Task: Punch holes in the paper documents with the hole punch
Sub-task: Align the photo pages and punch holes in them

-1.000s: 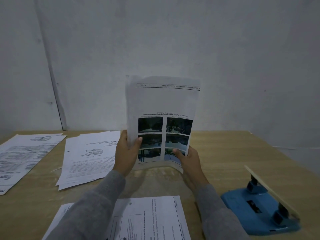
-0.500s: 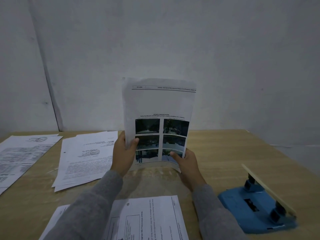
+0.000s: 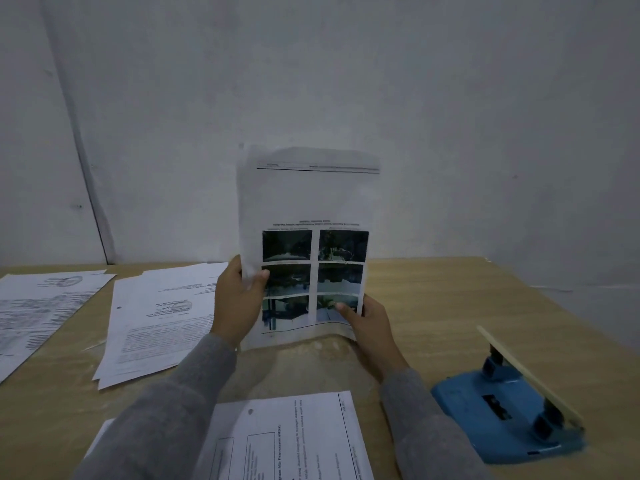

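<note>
Both hands' fingers hidden behind upright paper stack (image 3: 304, 202); print blurred.

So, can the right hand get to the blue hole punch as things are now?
Probably not at once: the right hand grips the upright paper stack. The path over the table to the hole punch looks free.

Both hands raised, L hand (image 3: 235, 299) & R hand (image 3: 372, 325) curled, thumbs fwd

Your wooden table (image 3: 433, 296) carries paper piles at the far left (image 3: 38, 306) and left (image 3: 156, 317). A near sheet (image 3: 294, 441) lies by you. The blue hole punch (image 3: 505, 407) sits right.
</note>
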